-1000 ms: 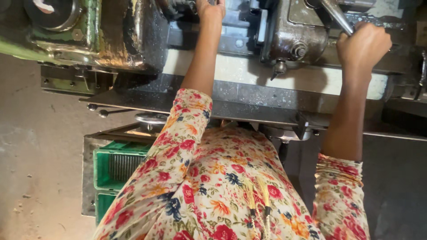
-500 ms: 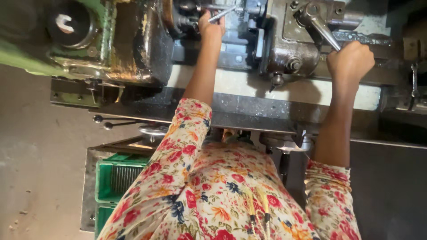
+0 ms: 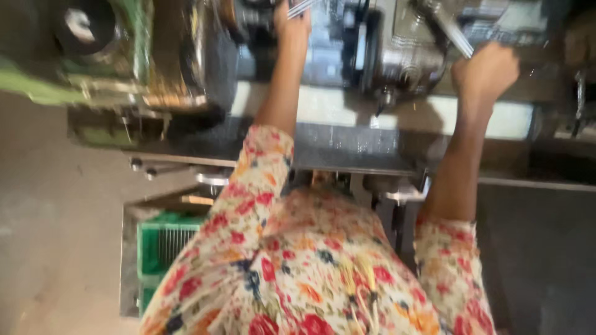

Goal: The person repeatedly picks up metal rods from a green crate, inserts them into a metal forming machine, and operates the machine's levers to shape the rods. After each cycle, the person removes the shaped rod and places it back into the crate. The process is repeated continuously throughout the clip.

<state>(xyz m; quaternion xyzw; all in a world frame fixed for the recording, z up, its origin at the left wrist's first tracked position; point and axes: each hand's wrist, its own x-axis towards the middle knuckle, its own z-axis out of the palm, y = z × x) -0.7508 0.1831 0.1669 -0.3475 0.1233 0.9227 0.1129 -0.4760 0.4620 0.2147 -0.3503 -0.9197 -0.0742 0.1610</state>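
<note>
My left hand (image 3: 292, 28) reaches up into the middle of a grey metal machine (image 3: 397, 56) and pinches a thin shiny metal rod (image 3: 302, 7) at the top edge of the view. My right hand (image 3: 485, 69) is a closed fist around the lower end of a slanted steel lever handle (image 3: 448, 30) on the machine's right part. Both arms wear floral sleeves. The picture is blurred, so where the rod's tip sits is unclear.
A green machine housing (image 3: 43, 87) with a dark round opening stands at the left. A flat steel bed (image 3: 354, 142) runs along the front. Below it sits a green slatted crate (image 3: 164, 245) in a metal frame, on a concrete floor (image 3: 49, 236).
The view has tilted, so the machine sits lower in frame. The thin rod in my left hand has come into sight. My right fist stays on the lever.
</note>
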